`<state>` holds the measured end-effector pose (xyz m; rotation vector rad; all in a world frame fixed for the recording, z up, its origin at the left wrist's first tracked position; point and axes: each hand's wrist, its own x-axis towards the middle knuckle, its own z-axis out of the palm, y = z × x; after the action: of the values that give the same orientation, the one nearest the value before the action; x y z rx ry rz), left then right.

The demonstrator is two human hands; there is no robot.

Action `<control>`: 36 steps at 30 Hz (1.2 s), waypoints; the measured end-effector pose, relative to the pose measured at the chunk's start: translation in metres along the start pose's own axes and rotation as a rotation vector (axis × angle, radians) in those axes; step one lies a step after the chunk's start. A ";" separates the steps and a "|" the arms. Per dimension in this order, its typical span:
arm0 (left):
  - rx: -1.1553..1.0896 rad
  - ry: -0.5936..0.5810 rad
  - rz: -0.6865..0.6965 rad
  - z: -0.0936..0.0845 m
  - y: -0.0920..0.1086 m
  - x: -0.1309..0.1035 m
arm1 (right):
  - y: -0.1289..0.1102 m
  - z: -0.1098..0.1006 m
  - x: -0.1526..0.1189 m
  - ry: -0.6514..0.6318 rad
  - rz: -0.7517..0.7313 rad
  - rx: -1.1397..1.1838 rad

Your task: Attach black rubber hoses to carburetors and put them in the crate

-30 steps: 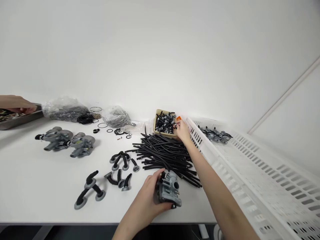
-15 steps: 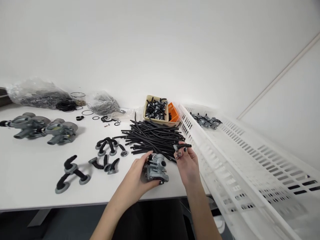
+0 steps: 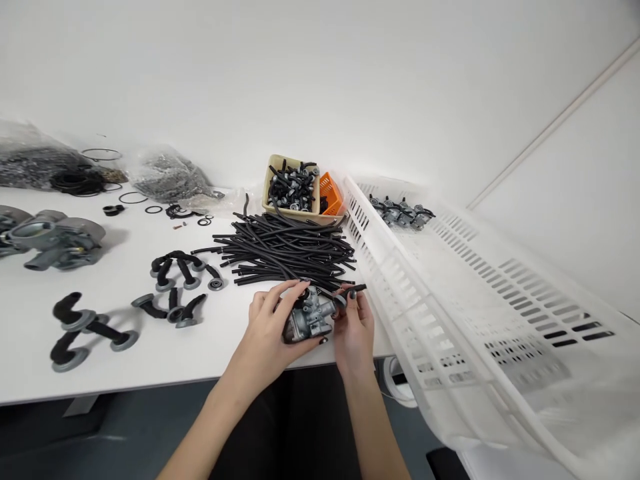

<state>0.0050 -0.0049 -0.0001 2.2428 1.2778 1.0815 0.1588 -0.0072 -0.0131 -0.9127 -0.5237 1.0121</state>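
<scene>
My left hand (image 3: 273, 327) is closed around a grey metal carburetor (image 3: 311, 315), thumb below and fingers over its top. Its round outlet faces right. In my right hand (image 3: 355, 327) I pinch a grey round cap with a short black rubber tube (image 3: 345, 298), held right beside the carburetor; whether the two touch I cannot tell. Beyond my hands lies a pile of black rubber hoses (image 3: 285, 247). To the left, several similar caps with black tubes (image 3: 185, 270) stand on the white table (image 3: 165, 360).
A perforated white crate (image 3: 425, 320) stands along the right, with several carburetors (image 3: 403, 212) inside. At the back are a beige bin (image 3: 273, 193) of capped tubes, an orange basket (image 3: 331, 191) and plastic bags of parts (image 3: 167, 175). Larger carburetors (image 3: 60, 240) sit at left.
My right hand has moved left, bringing the capped tube up to the carburetor. The carburetor has turned in my left hand, so its outlet points right. The view has shifted rightward.
</scene>
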 end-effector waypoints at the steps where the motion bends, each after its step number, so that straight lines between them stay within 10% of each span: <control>1: 0.014 0.002 0.008 0.000 0.000 0.000 | 0.000 0.000 0.000 0.010 0.007 -0.004; 36: -0.106 0.001 0.024 0.005 -0.020 -0.010 | -0.005 -0.007 -0.008 -0.058 0.133 0.195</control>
<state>-0.0063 -0.0025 -0.0199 2.1844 1.1679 1.1314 0.1629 -0.0183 -0.0130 -0.7531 -0.4083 1.1918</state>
